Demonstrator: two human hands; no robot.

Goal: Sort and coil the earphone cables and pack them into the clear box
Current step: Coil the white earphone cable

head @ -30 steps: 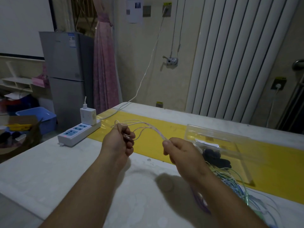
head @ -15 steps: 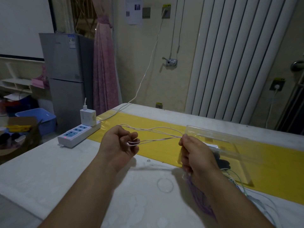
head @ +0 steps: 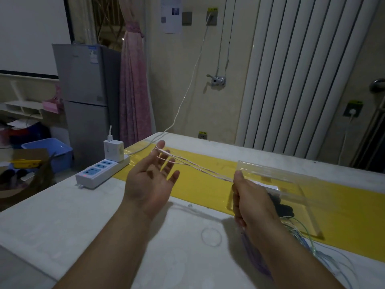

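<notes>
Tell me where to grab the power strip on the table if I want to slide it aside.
Grip the power strip across its long sides at the near end, coming from above. That end is bare, while a white charger plugged into the far end makes it top-heavy and awkward to hold.

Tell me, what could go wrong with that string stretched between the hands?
The pale earphone cable only hooks over the spread fingers of the open left hand, so it may slip off. The right hand pulls it taut and could strain it. The loose cable pile nearby might snag.
</notes>
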